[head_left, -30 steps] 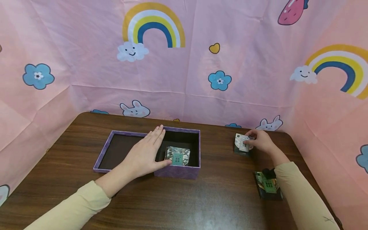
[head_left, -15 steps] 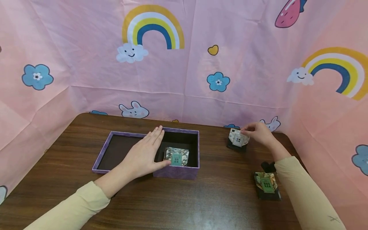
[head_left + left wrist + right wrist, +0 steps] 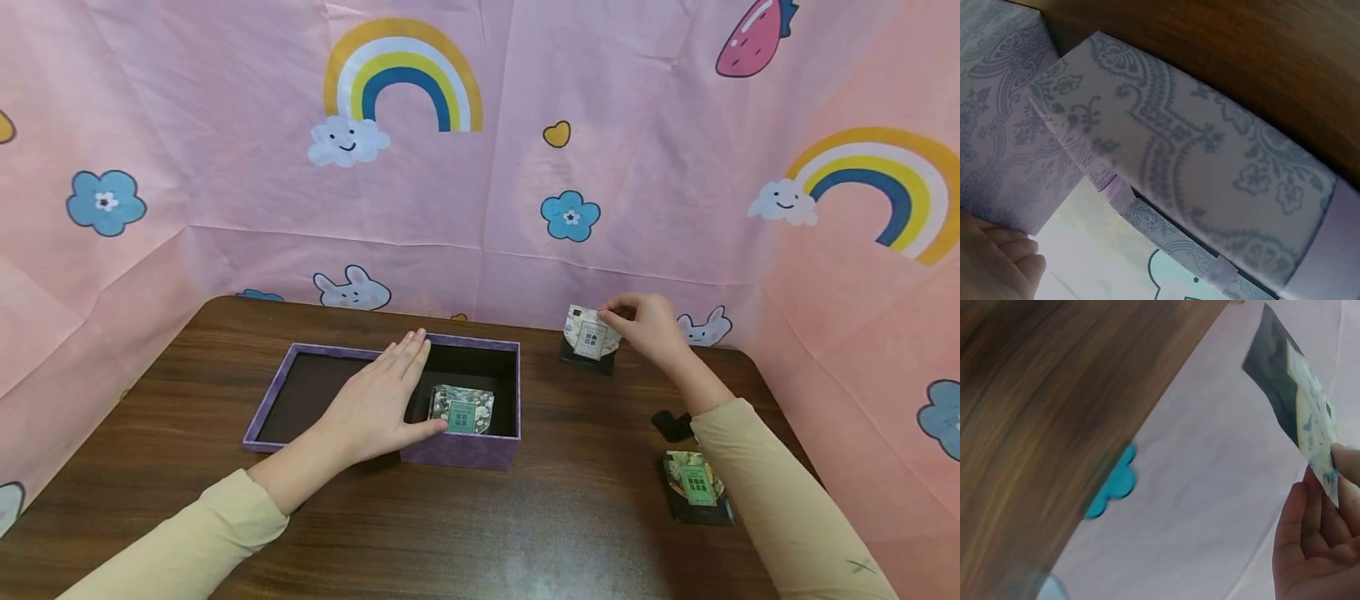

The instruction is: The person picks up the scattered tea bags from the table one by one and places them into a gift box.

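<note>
In the head view my right hand (image 3: 647, 327) pinches a black-and-white floral tea sachet (image 3: 591, 337) by its upper right corner, held upright near the table's back edge. The right wrist view shows the same sachet (image 3: 1313, 412) almost edge-on between thumb and fingers. My left hand (image 3: 378, 400) lies with straight fingers over the left wall of an open purple patterned box (image 3: 461, 450), thumb at its front rim. Inside the box rests a green-labelled floral tea sachet (image 3: 462, 408). The left wrist view has the box's patterned outside (image 3: 1166, 137) close up.
A shallow purple lid (image 3: 273, 398), dark inside, lies left of the box, partly behind my left hand. On the table's right, a green-and-black tea sachet (image 3: 697, 487) lies beside my right sleeve. A pink printed cloth (image 3: 495, 183) rises behind the table.
My right hand has lifted the black-and-white sachet from the right side of the table and moved it left and toward the back. My left hand stays on the box.
</note>
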`<state>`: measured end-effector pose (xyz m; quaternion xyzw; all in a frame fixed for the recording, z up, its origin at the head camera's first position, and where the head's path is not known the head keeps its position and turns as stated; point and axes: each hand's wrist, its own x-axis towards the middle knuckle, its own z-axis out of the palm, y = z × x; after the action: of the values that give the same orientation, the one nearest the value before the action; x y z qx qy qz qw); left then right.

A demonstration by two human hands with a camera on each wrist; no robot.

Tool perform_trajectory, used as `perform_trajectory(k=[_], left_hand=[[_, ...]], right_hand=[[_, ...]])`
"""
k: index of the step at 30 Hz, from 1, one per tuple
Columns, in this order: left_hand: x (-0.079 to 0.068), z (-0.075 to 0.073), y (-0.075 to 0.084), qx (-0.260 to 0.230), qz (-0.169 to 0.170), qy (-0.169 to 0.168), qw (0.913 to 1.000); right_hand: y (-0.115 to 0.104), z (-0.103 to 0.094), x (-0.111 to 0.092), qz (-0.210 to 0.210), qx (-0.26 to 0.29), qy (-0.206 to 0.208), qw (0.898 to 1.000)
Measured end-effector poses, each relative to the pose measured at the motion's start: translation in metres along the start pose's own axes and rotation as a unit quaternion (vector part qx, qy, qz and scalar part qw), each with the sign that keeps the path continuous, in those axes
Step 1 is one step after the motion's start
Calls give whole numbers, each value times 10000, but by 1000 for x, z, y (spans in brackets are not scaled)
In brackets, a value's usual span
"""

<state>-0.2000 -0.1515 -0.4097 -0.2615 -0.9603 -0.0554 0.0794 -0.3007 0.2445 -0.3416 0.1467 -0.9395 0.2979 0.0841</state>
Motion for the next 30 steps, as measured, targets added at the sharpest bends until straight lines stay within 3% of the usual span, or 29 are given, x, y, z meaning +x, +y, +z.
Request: perform_trajectory(k=[12,22,30], left_hand=[[0,-2,0,65,49,-47,10000],[1,-2,0,27,25,-73,10000],[1,-1,0,-4,6,-75,10000]], right_hand=[[-57,20,3,-476,693,170,9963],[-96,45,-2,-746,1224,-184,9895],[-113,70,-3,-881,1535,-437,9832]])
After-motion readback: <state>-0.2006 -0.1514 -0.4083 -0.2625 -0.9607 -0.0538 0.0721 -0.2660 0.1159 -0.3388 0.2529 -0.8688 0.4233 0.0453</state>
